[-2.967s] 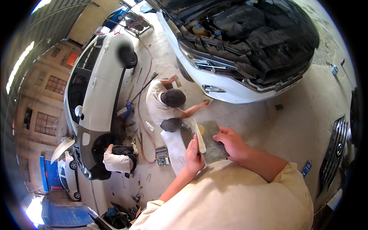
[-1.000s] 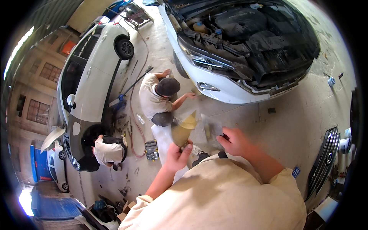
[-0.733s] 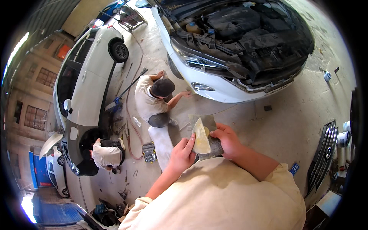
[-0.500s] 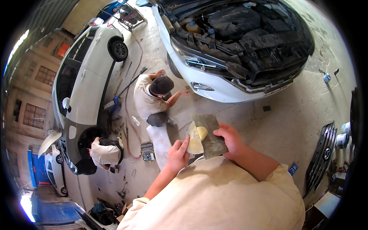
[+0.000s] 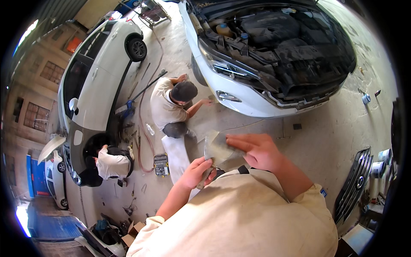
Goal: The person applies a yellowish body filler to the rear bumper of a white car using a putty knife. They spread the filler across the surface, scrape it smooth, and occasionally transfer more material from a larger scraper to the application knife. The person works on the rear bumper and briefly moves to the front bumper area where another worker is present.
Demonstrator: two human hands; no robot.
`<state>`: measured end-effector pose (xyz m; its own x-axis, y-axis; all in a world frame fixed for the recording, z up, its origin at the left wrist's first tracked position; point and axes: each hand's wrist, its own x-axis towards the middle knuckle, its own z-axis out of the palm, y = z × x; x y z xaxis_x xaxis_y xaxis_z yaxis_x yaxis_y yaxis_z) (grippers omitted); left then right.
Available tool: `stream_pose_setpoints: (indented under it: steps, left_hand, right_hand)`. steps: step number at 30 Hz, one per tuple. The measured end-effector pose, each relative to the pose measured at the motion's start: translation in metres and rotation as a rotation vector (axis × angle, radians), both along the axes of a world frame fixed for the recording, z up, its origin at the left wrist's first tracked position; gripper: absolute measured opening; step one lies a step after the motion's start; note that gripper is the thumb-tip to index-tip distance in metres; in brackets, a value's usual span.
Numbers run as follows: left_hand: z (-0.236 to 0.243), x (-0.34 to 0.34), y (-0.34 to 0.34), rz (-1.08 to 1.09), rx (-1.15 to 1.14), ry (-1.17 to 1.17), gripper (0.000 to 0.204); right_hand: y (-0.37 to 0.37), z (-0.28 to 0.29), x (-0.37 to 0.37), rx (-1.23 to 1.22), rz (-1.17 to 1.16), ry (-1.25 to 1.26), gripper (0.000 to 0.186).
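Note:
My left hand (image 5: pixel 197 172) is closed round the handle of a putty knife (image 5: pixel 201 184), which points up and away from me. Pale yellow putty (image 5: pixel 217 149) is smeared where its blade meets a thin grey flat plate (image 5: pixel 233 153). My right hand (image 5: pixel 263 152) grips this plate, its fingers stretched across the face and its thumb hidden. Motion blurs the plate and the fingertips, so the line between blade and plate is hard to make out. Both hands are in front of my chest, above the floor.
Ahead stands a white car (image 5: pixel 248 100) with its engine bay exposed. One co-worker (image 5: pixel 173 105) crouches beside its front corner, another (image 5: pixel 113 162) at a second white car (image 5: pixel 100 81) on the left. A tool case (image 5: pixel 161 165), hose (image 5: pixel 141 115) and grille (image 5: pixel 353 184) are around me.
My right hand has turned over the plate, its fingers now across the face. The putty knife's handle has come into sight below my left hand, and the round putty lump is no longer visible.

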<state>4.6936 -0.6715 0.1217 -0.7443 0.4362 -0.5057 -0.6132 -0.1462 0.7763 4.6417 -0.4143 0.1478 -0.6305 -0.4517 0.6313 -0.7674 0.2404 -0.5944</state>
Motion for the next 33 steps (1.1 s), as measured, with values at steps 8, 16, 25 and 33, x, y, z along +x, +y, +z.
stream_pose_setpoints:
  steps: [8, 16, 25, 33]
  left_hand:
    - [-0.010, 0.001, -0.012, 0.040, 0.054, -0.050, 0.016]
    - [-0.020, 0.007, 0.000, 0.209, -0.192, 0.675, 0.018]
    - [-0.039, 0.012, 0.017, -0.009, -1.031, 1.325, 0.074]
    - [-0.063, 0.008, 0.000, 0.097, -0.878, 1.060, 0.047]
  right_hand:
    - [0.004, 0.000, -0.002, 0.243, 0.034, -0.187, 0.050]
    - [-0.012, -0.072, 0.006, 0.238, 0.016, -0.755, 0.021]
    - [-0.039, -0.049, 0.017, -1.049, 0.203, -1.540, 0.024]
    - [-0.025, -0.023, 0.011, -1.213, 0.243, -1.483, 0.024]
